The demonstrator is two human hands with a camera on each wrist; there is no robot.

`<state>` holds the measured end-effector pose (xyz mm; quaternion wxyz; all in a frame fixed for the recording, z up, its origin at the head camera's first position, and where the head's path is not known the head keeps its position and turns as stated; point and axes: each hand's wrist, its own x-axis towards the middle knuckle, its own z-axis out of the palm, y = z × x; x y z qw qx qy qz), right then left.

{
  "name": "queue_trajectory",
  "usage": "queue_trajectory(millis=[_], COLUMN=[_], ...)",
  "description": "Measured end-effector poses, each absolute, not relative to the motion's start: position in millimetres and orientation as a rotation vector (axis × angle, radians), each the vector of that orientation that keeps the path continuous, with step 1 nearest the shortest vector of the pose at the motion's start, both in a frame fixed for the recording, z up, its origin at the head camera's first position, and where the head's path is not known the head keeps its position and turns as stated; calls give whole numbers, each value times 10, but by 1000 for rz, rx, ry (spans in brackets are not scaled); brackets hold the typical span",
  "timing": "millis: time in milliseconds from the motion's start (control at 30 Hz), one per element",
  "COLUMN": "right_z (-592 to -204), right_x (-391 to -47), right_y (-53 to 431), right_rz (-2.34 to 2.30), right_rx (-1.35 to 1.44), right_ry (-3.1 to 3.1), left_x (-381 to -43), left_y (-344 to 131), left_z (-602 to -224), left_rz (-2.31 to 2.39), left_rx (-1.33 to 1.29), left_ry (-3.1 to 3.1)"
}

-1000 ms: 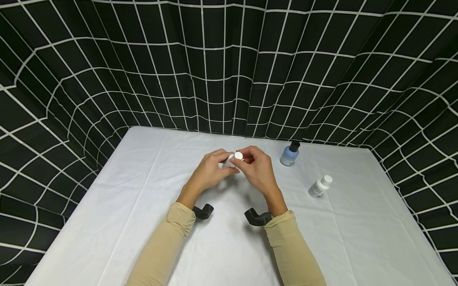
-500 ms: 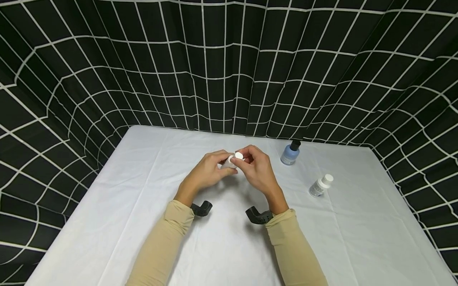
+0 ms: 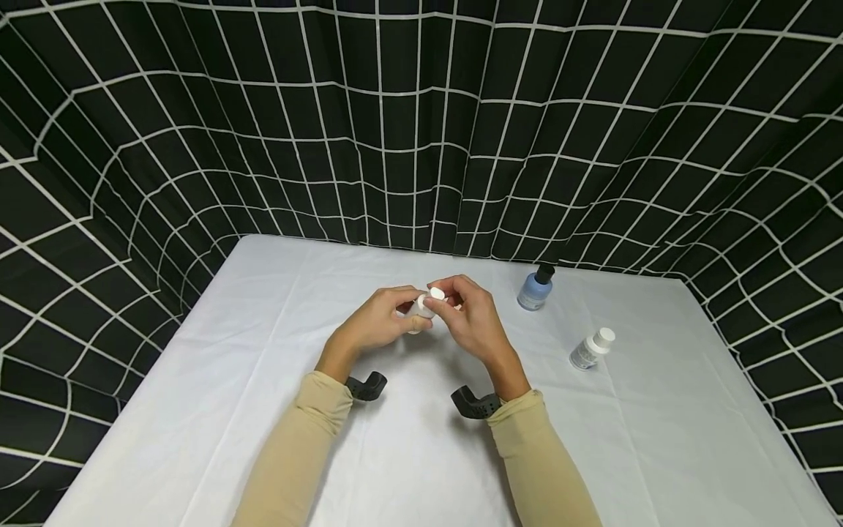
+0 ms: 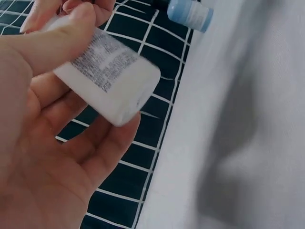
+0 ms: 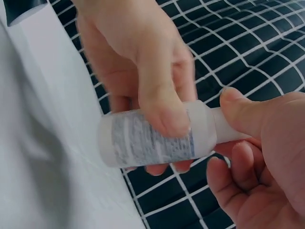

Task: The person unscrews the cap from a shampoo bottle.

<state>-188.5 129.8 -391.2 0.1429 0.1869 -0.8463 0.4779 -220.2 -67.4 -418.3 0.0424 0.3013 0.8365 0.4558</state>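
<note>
A small white bottle [image 5: 136, 143] with a printed label is held above the table, between my two hands. My left hand [image 3: 372, 320] grips its body, with the thumb across the label and the fingers on the far side. At the other end, my right hand [image 3: 477, 316] pinches the white cap [image 3: 437, 294] between thumb and fingers. The bottle is tilted, and its base [image 4: 138, 98] faces away from the left palm. Whether the cap is loose on the neck cannot be seen.
Towards the back right of the white-covered table [image 3: 276, 285] stands a blue bottle [image 3: 534, 292] with a black cap. Nearer and farther right is another white bottle [image 3: 587, 351] with a white cap. A black curtain [image 3: 408, 132] with white grid lines surrounds the table's back and sides.
The left hand has shifted slightly left and its grip has changed, so the bottle's lower end now shows below the thumb. The right hand stays at the cap.
</note>
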Motion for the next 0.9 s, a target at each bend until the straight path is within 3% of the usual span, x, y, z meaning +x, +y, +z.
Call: queue_trajectory(millis=[433, 900], right_z=[-3862, -3927], right_x=[-1846, -1879], right_y=[1381, 1265], right_rz=[1445, 1641], right_rx=[671, 327], right_ry=[-2571, -2389], left_x=[-2214, -2184], left_y=[-657, -596], left_z=[-4201, -4126], left_rz=[1377, 1422], left_rx=[859, 844], left_ry=[2537, 2642])
